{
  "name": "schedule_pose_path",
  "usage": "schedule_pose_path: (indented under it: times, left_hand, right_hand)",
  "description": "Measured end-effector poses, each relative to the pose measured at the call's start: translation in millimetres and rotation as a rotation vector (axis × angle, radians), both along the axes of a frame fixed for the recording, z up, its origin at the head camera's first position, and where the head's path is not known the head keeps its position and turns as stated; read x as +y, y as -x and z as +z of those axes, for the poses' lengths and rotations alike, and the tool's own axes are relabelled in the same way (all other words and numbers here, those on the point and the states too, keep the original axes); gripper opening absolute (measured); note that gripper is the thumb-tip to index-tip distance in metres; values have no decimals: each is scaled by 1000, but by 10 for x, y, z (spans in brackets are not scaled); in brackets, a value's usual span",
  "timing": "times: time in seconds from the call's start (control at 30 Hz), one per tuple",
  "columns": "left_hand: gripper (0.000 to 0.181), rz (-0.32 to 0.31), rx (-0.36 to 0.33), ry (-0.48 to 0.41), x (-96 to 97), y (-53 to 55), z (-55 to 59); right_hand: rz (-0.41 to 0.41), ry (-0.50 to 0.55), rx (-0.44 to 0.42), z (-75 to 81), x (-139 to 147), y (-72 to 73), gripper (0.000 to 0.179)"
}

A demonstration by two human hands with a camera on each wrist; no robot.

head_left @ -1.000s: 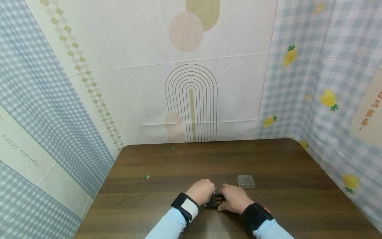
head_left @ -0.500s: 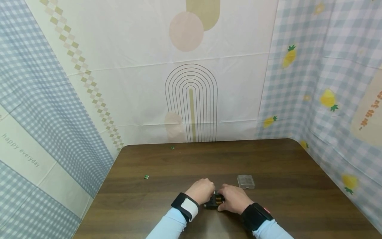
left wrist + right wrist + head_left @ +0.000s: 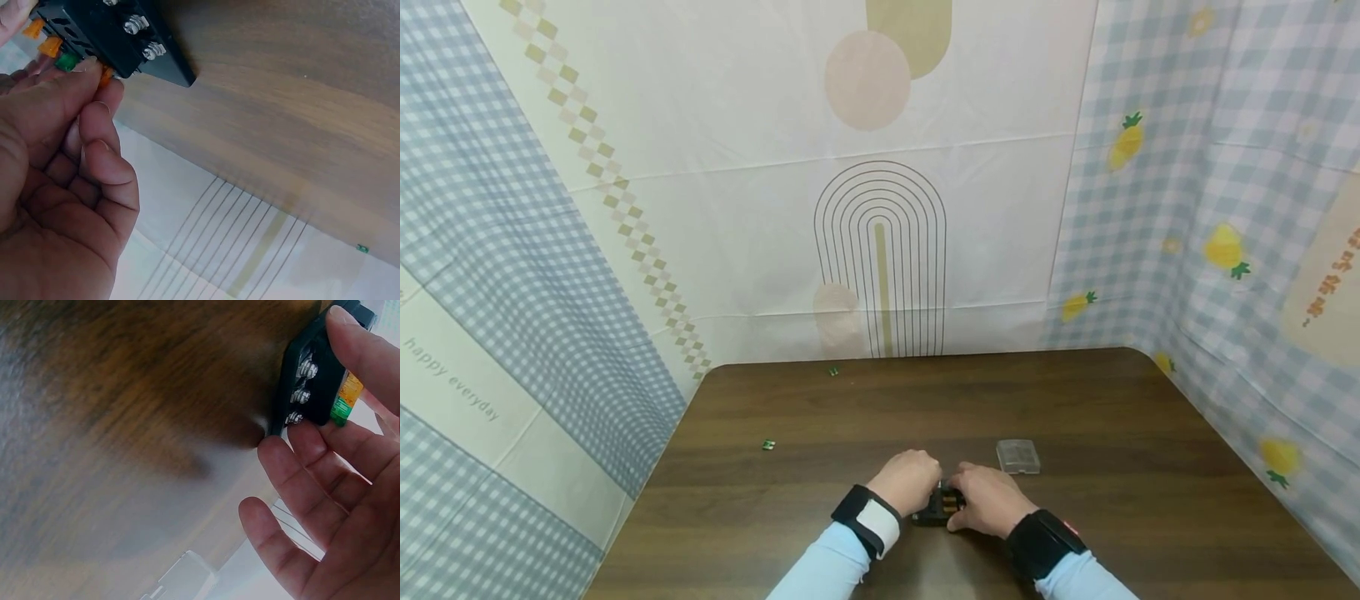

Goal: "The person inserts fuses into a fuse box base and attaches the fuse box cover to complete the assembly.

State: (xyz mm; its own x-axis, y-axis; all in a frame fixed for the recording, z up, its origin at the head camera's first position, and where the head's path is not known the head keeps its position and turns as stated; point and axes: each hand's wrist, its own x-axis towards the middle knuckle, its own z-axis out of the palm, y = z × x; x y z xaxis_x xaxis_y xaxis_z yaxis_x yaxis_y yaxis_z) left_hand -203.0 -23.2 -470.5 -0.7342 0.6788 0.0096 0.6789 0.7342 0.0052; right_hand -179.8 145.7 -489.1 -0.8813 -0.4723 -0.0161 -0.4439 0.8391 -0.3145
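Observation:
A black fuse block (image 3: 931,512) stands near the front of the table, between both hands. Silver screw terminals (image 3: 144,34) line its side in the left wrist view. My right hand (image 3: 991,497) grips the block, thumb at one end and fingers at the other. From the left, my left hand (image 3: 905,481) pinches an orange blade fuse (image 3: 105,77) between thumb and forefinger at the block's top. Beside that one, a green blade fuse (image 3: 66,61) and more orange fuses (image 3: 50,45) sit in a row. In the right wrist view, orange and green fuses (image 3: 345,397) show behind the block.
A clear plastic cover (image 3: 1018,457) lies just beyond my right hand. Two small green pieces lie farther off: one green piece (image 3: 768,445) at the left, another green piece (image 3: 833,372) by the back edge. Patterned cloth (image 3: 760,250) hangs behind the wooden table (image 3: 715,517).

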Motion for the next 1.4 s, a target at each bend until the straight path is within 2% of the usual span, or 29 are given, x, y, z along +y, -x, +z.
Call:
schedule_pose_path:
  times: [0.27,0.5,0.73,0.87,1.4]
  left_hand:
    - [10,4,-16,-20,-9,12,-10]
    - [12,-23,17,-8,-18,12,-21]
    - [10,-14,-4,-32,-34,-9,-1]
    - [11,-17,18,-18,-31,-12,1]
    - [11,-13,32,17,-11,-21,-10]
  right_hand:
    - [-9,-4,4,8,-3,-1,45]
    - [-35,-7,-36,6,-19,4,48]
    - [-35,-3,-39,3,-22,5,47]
    - [-38,-3,-47,8,-24,7,47]
    - [-40,-10,-41,5,-26,8,47]
